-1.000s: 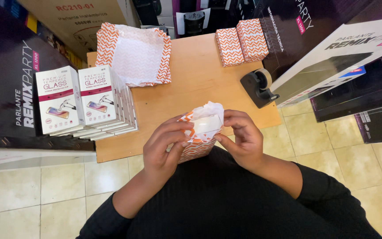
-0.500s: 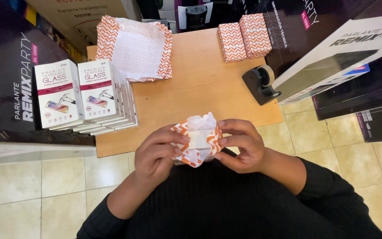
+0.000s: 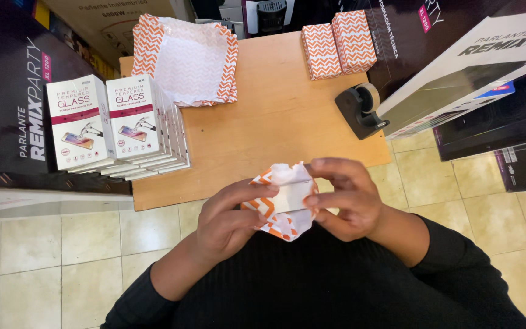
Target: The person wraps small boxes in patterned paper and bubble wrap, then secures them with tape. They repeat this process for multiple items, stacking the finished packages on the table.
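While both hands hold it up just off the near edge of the surface (image 3: 257, 128), the half-wrapped box (image 3: 282, 206) sits squarely between them, its long axis running left to right, tilted a touch upward toward the right. The left hand (image 3: 229, 220) pinches the orange-and-white paper at the left end, thumb on top; the right hand (image 3: 343, 198) curls its fingers (image 3: 330, 166) over the far right end, thumb pressing the white flap. Both are equally close, touching it. The tape dispenser (image 3: 360, 108) sits well apart on the right, nearer the right hand; the loose wrapping sheets (image 3: 187, 61) lie far left.
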